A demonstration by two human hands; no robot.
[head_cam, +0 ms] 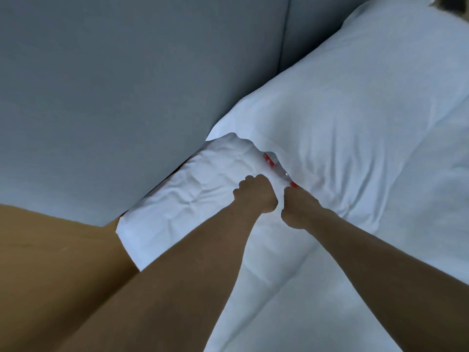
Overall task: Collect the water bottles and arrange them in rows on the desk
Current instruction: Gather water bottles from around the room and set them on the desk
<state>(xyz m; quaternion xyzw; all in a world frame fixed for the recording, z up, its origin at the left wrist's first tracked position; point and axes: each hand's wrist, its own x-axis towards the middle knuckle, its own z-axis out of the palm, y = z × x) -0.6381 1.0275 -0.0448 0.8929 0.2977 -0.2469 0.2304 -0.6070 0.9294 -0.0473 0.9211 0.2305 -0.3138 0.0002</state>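
Grey padded headboard fills the upper left, with one vertical seam running down it near the top middle. Below it at the lower left lies a tan wooden surface. White bedding covers the rest: a large pillow slants across the right side, and a crumpled white sheet lies between the pillow and the headboard.

Two bare forearms reach in from the bottom edge and meet near the middle. The left hand is curled into a loose fist pressed onto the sheet, knuckles up — whether it grips any cloth I cannot tell. The right hand is also curled, its fingers tucked in toward the pillow's edge; what they hold, if anything, is hidden.

Just beyond both hands a water bottle lies wedged in the fold between sheet and pillow — clear plastic, red label, red cap at the end nearest the right hand.
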